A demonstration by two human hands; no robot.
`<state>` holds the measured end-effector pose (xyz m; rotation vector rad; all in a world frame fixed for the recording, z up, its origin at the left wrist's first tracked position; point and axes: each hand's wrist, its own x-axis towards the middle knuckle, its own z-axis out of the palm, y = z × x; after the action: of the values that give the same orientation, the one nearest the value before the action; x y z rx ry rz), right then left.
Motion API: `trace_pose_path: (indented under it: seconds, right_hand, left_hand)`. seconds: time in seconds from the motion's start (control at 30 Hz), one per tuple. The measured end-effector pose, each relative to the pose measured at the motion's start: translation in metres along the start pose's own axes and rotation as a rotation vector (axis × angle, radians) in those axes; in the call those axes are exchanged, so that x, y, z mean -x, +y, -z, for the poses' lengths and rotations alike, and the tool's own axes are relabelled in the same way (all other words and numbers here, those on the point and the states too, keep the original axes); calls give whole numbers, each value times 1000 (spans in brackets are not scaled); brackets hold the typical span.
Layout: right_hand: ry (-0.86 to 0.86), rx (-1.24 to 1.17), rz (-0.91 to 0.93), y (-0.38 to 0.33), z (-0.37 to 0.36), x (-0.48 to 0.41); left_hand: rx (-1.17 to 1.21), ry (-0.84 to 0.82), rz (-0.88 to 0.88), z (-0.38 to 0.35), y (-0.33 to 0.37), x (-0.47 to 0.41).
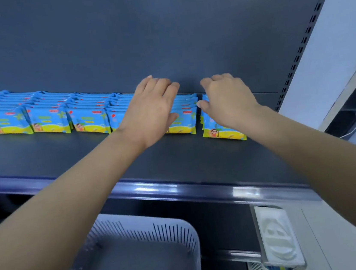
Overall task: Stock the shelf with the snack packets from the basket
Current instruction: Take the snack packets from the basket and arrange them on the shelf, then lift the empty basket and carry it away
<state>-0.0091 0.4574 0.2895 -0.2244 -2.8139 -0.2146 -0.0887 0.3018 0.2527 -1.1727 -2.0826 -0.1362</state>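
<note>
Blue-and-yellow snack packets (49,119) on a charcoal shelf (176,162)
The snack packets are sky blue with a wavy yellow band along the bottom and small red marks; the shelf's front rail (179,188) is glossy violet-blue; the basket (140,233) is grey with slotted walls.

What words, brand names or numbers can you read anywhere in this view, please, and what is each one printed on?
No text here can be read.
snack packets: a red brand tab and green lettering on each front, too blurred to read.
white moulded item, lower right: a raised pattern, no legible letters.
shelf edge strip: no tag or number shows.
</note>
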Motion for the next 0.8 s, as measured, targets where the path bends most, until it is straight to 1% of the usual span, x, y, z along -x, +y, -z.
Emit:
trace_pose_path:
  seconds: [0.07,0.13,0.3,0.4,0.5,0.6,0.67,0.8]
  right_hand:
    - [30,-3,-13,-33,11,19]
    - [41,-12,-31,-65,20,41]
    - [-20,-63,-78,-130,20,96]
    - [-104,-117,-116,-156,3,125]
    - [-223,-192,-171,-175,-32,149]
    - [-350,-285,-274,-182,-74,172]
    - [-409,-312,-336,-180,-98,189]
    - [-487,-356,-466,-168,-136,220]
  left_hand:
    - [2,35,-15,24,-14,28]
    - [23,34,-17,44,-26,61]
    - [71,-67,4,72,-49,151]
    - [113,-145,56,71,-57,201]
    - [177,-270,139,55,-63,247]
    - [246,-486,284,35,-66,291]
    - [231,-619,379,22,-67,319]
    - [188,-767,490,3,-70,365]
